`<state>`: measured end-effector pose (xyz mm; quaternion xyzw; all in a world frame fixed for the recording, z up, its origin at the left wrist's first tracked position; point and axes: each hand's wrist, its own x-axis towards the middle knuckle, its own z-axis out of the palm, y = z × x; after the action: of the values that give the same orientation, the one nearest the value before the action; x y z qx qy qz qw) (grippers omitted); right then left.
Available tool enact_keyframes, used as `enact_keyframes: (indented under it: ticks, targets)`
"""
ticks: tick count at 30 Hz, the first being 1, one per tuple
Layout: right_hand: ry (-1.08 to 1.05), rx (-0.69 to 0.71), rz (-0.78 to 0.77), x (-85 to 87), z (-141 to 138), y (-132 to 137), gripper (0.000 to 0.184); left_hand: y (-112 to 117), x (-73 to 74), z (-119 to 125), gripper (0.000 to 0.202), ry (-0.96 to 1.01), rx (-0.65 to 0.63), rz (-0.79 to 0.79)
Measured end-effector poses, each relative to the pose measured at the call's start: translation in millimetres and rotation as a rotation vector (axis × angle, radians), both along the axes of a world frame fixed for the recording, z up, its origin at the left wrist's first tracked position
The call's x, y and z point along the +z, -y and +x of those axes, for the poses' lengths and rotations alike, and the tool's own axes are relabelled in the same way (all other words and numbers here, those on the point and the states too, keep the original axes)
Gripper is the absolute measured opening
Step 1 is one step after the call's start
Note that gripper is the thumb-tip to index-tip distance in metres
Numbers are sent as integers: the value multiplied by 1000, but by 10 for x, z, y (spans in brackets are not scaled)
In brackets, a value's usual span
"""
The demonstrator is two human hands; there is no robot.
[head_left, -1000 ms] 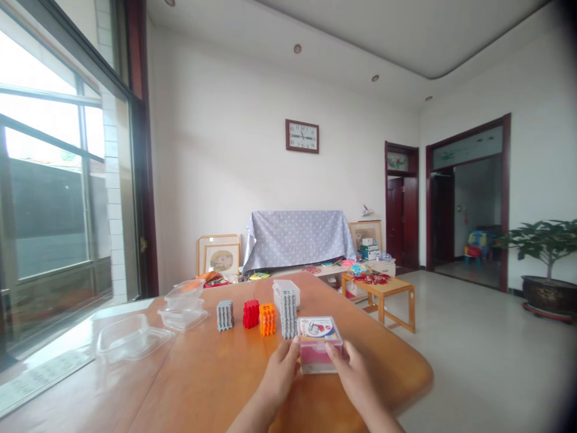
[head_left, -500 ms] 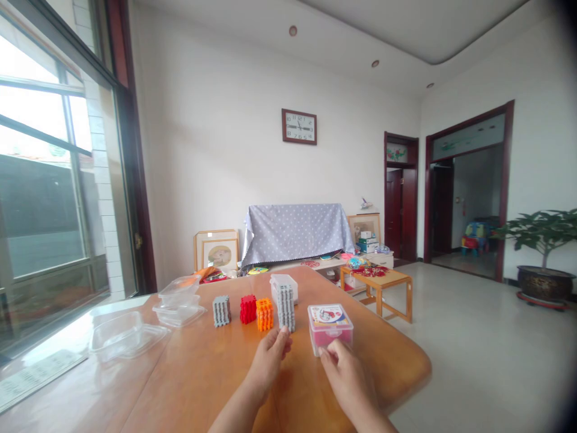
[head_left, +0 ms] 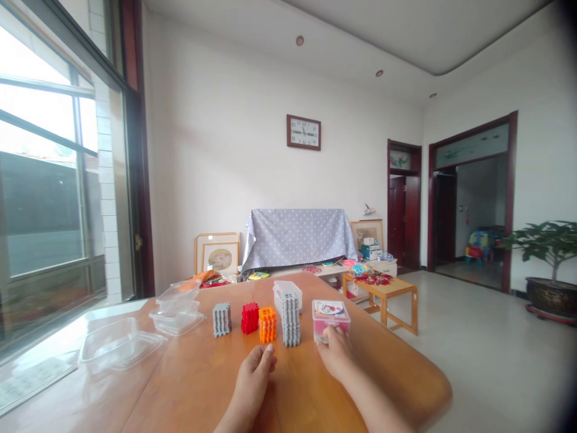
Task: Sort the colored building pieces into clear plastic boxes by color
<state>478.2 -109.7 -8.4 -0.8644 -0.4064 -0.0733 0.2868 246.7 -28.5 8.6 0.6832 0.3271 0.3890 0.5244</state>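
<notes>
My right hand [head_left: 337, 353] is at the front of a lidded clear plastic box [head_left: 331, 310] with pink contents and a printed label on top. Its curled fingers and thumb press on the box's lower front. My left hand [head_left: 252, 376] hovers over the table in front of the blocks, its thumb against the curled fingers and nothing visible in it. Close beyond it stand an orange stack of interlocking pieces [head_left: 267, 326] and a taller grey stack [head_left: 291, 320]. A red stack [head_left: 249, 319] and a shorter grey stack [head_left: 222, 319] are further left.
An open clear container [head_left: 283, 290] stands behind the tall grey stack. Several clear tubs and lids [head_left: 177, 317] lie at the left of the wooden table [head_left: 189, 385]. The table's rounded corner is at right. Beyond are a small wooden stool [head_left: 396, 288] and a cloth-covered object [head_left: 300, 237].
My right hand has moved the box away from me, to beside and slightly behind the tall grey stack. My left hand has drawn back from that stack toward the left. The view has tilted slightly upward.
</notes>
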Motion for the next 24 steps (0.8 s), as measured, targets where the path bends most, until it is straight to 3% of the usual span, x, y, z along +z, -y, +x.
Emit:
enact_keyframes:
  ticks: [9, 16, 24]
  targets:
    - [27, -74, -48, 78, 275, -366, 24, -78, -49, 48, 56, -36, -12, -33]
    - [5, -92, -4, 55, 317, -514, 24, -63, -24, 73, 57, -50, -31, -24]
    - [-210, -43, 190, -3, 320, -543, 22, -88, -52, 80, 56, -50, -29, -30]
